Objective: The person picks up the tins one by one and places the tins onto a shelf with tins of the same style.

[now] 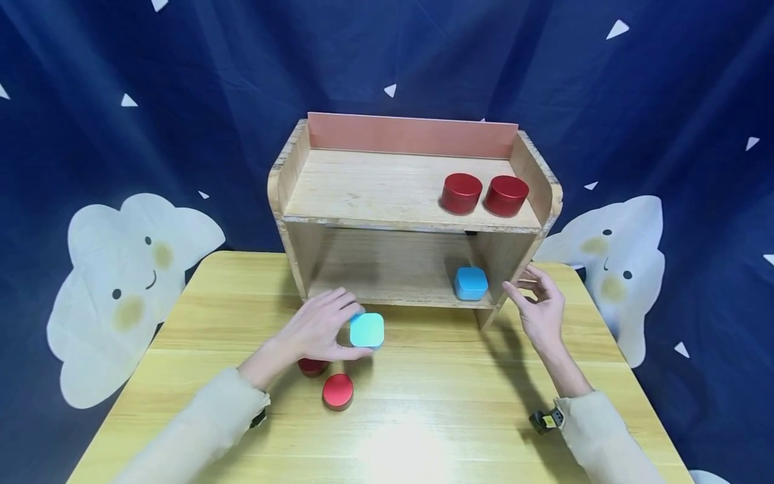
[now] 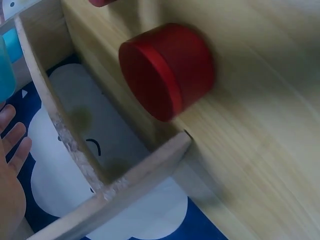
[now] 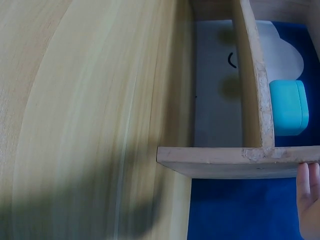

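Note:
My left hand (image 1: 323,327) grips a light blue box (image 1: 366,331) between thumb and fingers, in front of the shelf's left part; the left wrist view shows part of that hand (image 2: 11,165) beside the blue box (image 2: 6,70). At the shelf's right side panel, my right hand (image 1: 540,306) touches the panel's edge with its fingers, holding no item; its fingers show in the right wrist view (image 3: 309,195). Another blue box (image 1: 471,284) stands on the lower board at the right, also visible in the right wrist view (image 3: 289,107). Under my left hand are two red round tins (image 1: 338,392), one partly hidden.
The wooden shelf (image 1: 387,224) stands at the back of the table (image 1: 447,396). Two more red tins, one left (image 1: 462,193) and one right (image 1: 506,195), sit on its upper board at the right. A dark blue curtain (image 1: 387,54) with clouds hangs behind.

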